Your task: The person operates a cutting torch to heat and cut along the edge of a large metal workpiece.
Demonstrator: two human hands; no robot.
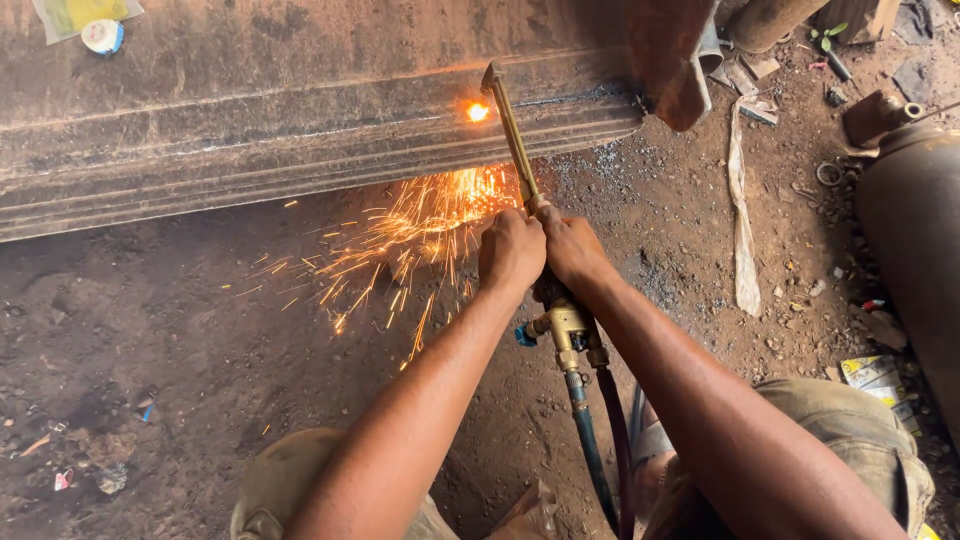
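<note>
Both my hands grip a brass cutting torch [512,135]. My left hand [511,250] and my right hand [572,246] close side by side around its handle. The torch's long tube reaches up to a rusty steel beam [300,110] lying across the ground. Its tip touches a glowing orange spot [478,111] on the beam. Orange sparks [400,240] spray down and left onto the dirt. Brass valves [566,330] and two dark hoses [600,450] run back from the handle between my knees.
A grey gas cylinder [915,230] lies at the right. A white cloth strip [742,220] and scrap bits litter the dirt beside it. A rusty metal plate [670,60] leans on the beam's right end. A small white tub [102,36] sits on the beam at top left.
</note>
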